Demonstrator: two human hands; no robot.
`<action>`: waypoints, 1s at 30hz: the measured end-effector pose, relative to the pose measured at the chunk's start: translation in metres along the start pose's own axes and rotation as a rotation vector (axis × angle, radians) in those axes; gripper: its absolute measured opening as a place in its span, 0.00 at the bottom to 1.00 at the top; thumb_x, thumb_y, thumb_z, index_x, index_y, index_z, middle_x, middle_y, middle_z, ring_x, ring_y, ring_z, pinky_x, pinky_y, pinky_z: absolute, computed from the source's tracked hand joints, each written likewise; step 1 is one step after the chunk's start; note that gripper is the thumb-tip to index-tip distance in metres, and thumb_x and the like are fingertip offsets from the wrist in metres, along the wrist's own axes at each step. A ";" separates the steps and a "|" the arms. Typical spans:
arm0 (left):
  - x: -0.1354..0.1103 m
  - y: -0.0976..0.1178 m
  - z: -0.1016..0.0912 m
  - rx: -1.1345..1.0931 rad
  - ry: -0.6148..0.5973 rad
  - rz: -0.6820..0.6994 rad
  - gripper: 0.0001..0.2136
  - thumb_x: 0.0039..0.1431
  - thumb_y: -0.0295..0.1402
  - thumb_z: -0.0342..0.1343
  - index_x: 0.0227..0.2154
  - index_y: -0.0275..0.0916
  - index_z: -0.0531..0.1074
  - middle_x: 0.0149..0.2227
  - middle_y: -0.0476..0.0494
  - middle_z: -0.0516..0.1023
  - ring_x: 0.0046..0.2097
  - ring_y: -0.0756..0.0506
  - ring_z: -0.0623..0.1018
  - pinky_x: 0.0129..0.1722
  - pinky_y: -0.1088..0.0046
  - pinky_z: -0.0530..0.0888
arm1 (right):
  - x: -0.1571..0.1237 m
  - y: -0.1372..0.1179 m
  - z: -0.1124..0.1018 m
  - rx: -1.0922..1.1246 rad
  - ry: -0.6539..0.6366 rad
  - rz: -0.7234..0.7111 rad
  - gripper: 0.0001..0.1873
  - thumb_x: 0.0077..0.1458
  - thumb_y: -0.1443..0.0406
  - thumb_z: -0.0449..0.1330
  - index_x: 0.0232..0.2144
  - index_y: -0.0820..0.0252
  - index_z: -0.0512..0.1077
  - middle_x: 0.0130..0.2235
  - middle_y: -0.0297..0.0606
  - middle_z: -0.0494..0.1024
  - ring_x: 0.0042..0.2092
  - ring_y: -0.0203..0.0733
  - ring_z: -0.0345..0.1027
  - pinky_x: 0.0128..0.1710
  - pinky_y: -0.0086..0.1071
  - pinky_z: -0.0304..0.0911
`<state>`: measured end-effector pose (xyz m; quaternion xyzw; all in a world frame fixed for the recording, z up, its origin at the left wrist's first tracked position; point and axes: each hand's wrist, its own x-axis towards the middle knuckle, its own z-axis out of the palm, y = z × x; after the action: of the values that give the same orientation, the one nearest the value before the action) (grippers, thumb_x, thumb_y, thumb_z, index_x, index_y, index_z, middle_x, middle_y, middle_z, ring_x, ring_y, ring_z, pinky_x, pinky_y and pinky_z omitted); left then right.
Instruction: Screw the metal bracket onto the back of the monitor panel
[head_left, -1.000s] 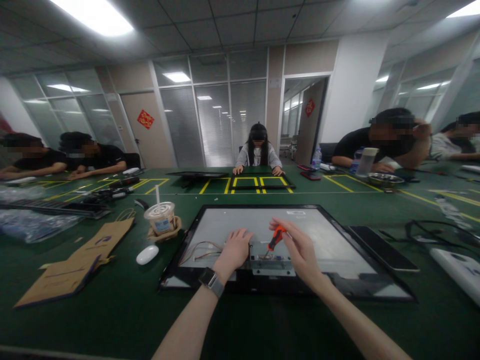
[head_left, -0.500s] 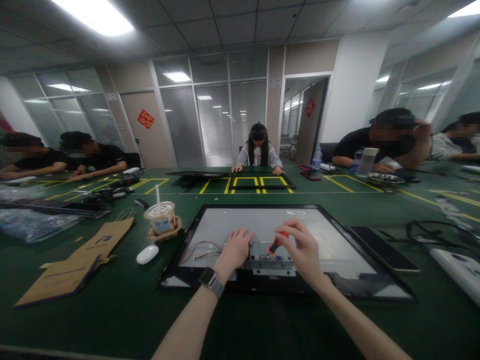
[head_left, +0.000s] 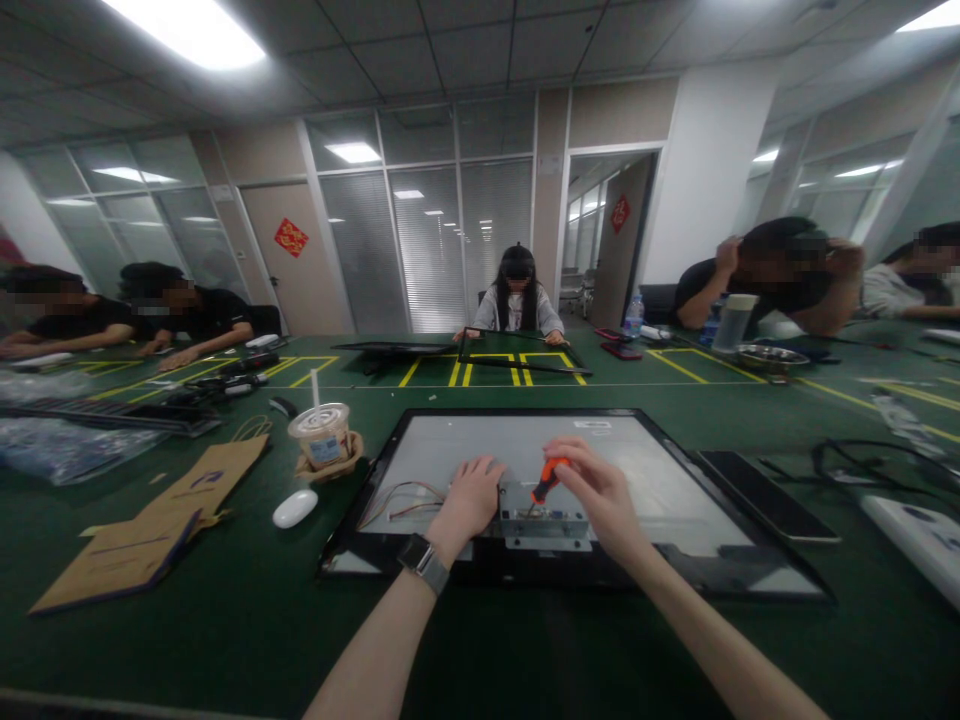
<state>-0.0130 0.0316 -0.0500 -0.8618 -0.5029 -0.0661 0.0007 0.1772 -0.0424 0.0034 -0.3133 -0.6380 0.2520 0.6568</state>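
Observation:
A large display panel (head_left: 450, 440) with a black edge lies back side up before me. A metal bracket (head_left: 551, 540) stands at the middle of its near part. My right hand (head_left: 604, 495) is closed around the orange-and-black handle of a screwdriver (head_left: 551, 480), tilted with its tip down at the bracket. Beside the bracket's left end, my left hand (head_left: 474, 497) rests with fingers stretched forward; its fingertips touch the bracket or the panel, I cannot tell which. Thin wires (head_left: 405, 495) lie on the panel left of that hand.
Left of the panel are a lidded drink cup (head_left: 322, 440), a white mouse-like case (head_left: 295, 509) and a brown paper bag (head_left: 187, 490). On the right lie a black phone (head_left: 765, 495) and a white device (head_left: 919, 550). Across the green table (head_left: 247, 660), a person handles a black frame (head_left: 525, 365).
My right hand and the screwdriver have shifted slightly left, with the handle showing more. My left hand has stayed put. Across the table, the person's black frame has tilted up.

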 end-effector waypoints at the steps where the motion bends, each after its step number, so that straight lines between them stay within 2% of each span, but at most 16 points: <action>1: 0.000 0.000 -0.001 0.001 -0.002 -0.002 0.23 0.66 0.25 0.39 0.62 0.41 0.62 0.65 0.37 0.64 0.64 0.40 0.65 0.63 0.55 0.61 | 0.000 0.002 0.000 0.050 -0.002 0.032 0.10 0.56 0.55 0.65 0.33 0.54 0.81 0.40 0.41 0.79 0.41 0.46 0.75 0.38 0.37 0.72; 3: 0.000 0.000 -0.001 0.001 -0.001 0.000 0.23 0.66 0.26 0.40 0.62 0.41 0.62 0.65 0.37 0.63 0.64 0.40 0.65 0.63 0.56 0.61 | 0.001 0.006 -0.001 0.124 -0.017 0.106 0.12 0.55 0.54 0.65 0.34 0.54 0.81 0.38 0.40 0.79 0.40 0.45 0.75 0.38 0.38 0.73; 6: 0.001 -0.001 0.000 0.002 -0.002 0.004 0.23 0.65 0.25 0.41 0.62 0.41 0.62 0.65 0.37 0.63 0.64 0.39 0.64 0.63 0.56 0.61 | 0.001 0.011 -0.003 0.158 -0.032 0.191 0.14 0.57 0.53 0.63 0.41 0.54 0.80 0.39 0.41 0.83 0.42 0.47 0.77 0.44 0.43 0.73; 14: 0.000 -0.002 0.000 0.002 0.018 0.029 0.24 0.63 0.23 0.41 0.61 0.41 0.63 0.64 0.38 0.64 0.63 0.40 0.66 0.62 0.57 0.62 | 0.002 0.013 -0.007 0.133 -0.116 0.165 0.15 0.64 0.55 0.56 0.47 0.54 0.77 0.48 0.44 0.82 0.51 0.49 0.76 0.54 0.49 0.70; 17: 0.000 -0.001 -0.001 0.006 0.012 0.026 0.24 0.63 0.23 0.41 0.61 0.41 0.63 0.64 0.37 0.64 0.63 0.40 0.66 0.63 0.57 0.61 | 0.003 0.010 -0.006 0.093 -0.122 0.147 0.16 0.63 0.56 0.57 0.50 0.52 0.76 0.49 0.43 0.82 0.50 0.49 0.77 0.51 0.48 0.72; 19: 0.000 -0.001 -0.002 0.002 0.008 0.018 0.24 0.64 0.23 0.41 0.61 0.40 0.63 0.64 0.37 0.64 0.63 0.40 0.66 0.63 0.56 0.61 | 0.003 0.008 -0.006 0.050 -0.101 0.123 0.17 0.61 0.55 0.59 0.49 0.52 0.76 0.46 0.42 0.83 0.47 0.49 0.78 0.48 0.46 0.74; 25: -0.001 0.001 -0.003 -0.013 0.002 0.001 0.23 0.66 0.25 0.39 0.62 0.40 0.63 0.65 0.38 0.63 0.64 0.40 0.65 0.63 0.58 0.61 | 0.005 0.007 -0.005 -0.054 -0.002 0.029 0.11 0.53 0.57 0.67 0.36 0.55 0.81 0.35 0.38 0.78 0.36 0.43 0.75 0.36 0.35 0.73; 27: -0.001 0.000 -0.003 -0.013 0.000 0.004 0.23 0.65 0.24 0.39 0.62 0.40 0.63 0.65 0.38 0.63 0.64 0.40 0.65 0.63 0.57 0.61 | 0.005 0.004 -0.005 -0.068 0.016 0.014 0.10 0.54 0.57 0.66 0.36 0.55 0.81 0.34 0.38 0.77 0.37 0.43 0.74 0.37 0.34 0.72; 30: 0.000 0.000 -0.002 -0.005 -0.004 0.013 0.24 0.64 0.23 0.40 0.62 0.39 0.62 0.65 0.38 0.63 0.64 0.39 0.65 0.63 0.57 0.61 | 0.003 -0.002 -0.004 -0.093 -0.007 0.026 0.13 0.61 0.56 0.59 0.41 0.53 0.80 0.41 0.40 0.79 0.43 0.45 0.75 0.43 0.37 0.71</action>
<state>-0.0137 0.0313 -0.0484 -0.8651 -0.4973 -0.0658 -0.0020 0.1815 -0.0416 0.0069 -0.3508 -0.6473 0.2317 0.6358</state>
